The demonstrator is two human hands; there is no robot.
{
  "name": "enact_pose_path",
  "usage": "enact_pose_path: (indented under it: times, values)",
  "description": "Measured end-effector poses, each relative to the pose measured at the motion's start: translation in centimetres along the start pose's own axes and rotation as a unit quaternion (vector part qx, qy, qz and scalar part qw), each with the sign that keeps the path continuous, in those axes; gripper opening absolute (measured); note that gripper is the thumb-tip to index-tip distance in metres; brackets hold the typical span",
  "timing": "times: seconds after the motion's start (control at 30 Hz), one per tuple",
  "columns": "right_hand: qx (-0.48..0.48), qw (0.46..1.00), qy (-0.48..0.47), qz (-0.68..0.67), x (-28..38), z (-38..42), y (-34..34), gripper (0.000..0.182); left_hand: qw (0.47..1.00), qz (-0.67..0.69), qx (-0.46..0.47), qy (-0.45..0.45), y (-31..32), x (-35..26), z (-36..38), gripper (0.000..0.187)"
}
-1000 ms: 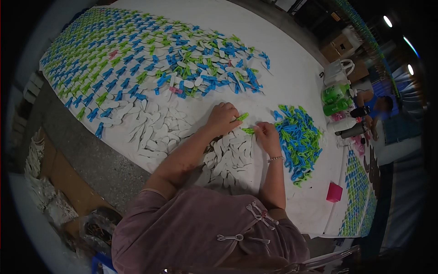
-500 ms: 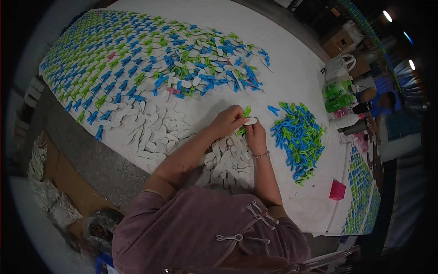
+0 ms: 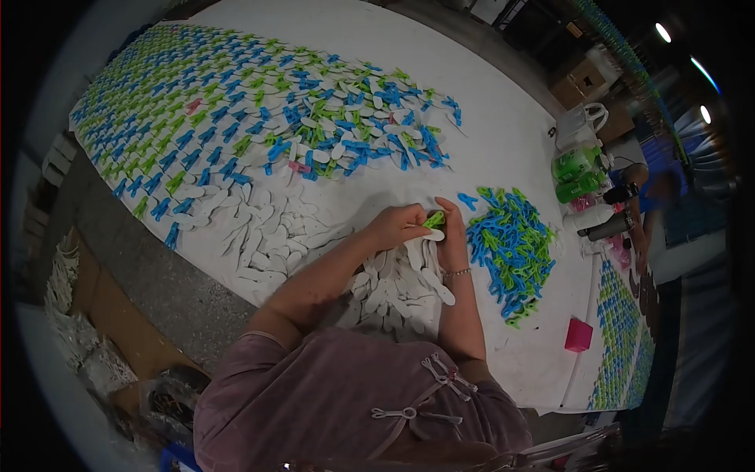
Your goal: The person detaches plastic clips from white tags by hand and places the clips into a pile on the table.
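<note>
My left hand (image 3: pixel 399 226) is closed, its thumb and fingers pinching a green clip (image 3: pixel 433 220) with a white sole-shaped piece (image 3: pixel 434 235) just under it. Facing it, my right hand (image 3: pixel 451 236) is curled, its index finger raised beside the clip. Long white flat pieces (image 3: pixel 432 271) hang from under the right palm, overlapping the wrist in this view. Below both hands lies a heap of the same white pieces (image 3: pixel 385 299). To the right of my right hand is a pile of loose blue and green clips (image 3: pixel 511 248).
Rows of white pieces with blue and green clips (image 3: pixel 157 102) cover the table's far left, jumbled toward the middle (image 3: pixel 354 126). More bare white pieces (image 3: pixel 271 228) lie left. A pink box (image 3: pixel 579 334), bottles (image 3: pixel 578 163) and another person (image 3: pixel 649 189) are at the right.
The green clip has tipped from upright to slanted between my hands. My right hand has opened upward at the index finger, and white pieces now hang beneath its palm.
</note>
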State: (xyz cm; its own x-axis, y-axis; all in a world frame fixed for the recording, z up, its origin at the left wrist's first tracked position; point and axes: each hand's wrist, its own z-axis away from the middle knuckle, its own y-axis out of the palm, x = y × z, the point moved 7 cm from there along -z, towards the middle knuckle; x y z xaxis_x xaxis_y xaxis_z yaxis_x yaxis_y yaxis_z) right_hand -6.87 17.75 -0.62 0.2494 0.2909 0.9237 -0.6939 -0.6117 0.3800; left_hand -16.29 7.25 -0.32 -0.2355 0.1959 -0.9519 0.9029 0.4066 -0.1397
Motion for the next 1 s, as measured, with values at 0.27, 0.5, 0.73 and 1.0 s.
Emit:
enact_pose_path:
  times: [0.27,0.5,0.73,1.0]
  values:
    - [-0.038,0.988,-0.056,0.135,1.1,-2.2,-3.3,0.019,0.999,0.034,0.029,-0.006,0.4,1.2,0.1,0.016]
    - [-0.220,0.963,-0.145,0.060,10.0,-3.5,-11.5,0.028,0.983,-0.138,0.088,0.078,1.1,0.3,-0.2,0.015]
    - [-0.134,0.583,-0.344,0.723,12.0,-7.1,-4.9,0.052,0.984,-0.123,0.033,0.121,0.3,-0.7,-0.1,0.017]
    - [0.165,0.551,-0.324,0.751,4.7,-9.4,9.6,0.071,0.991,-0.100,0.032,0.080,0.2,0.0,-0.2,0.020]
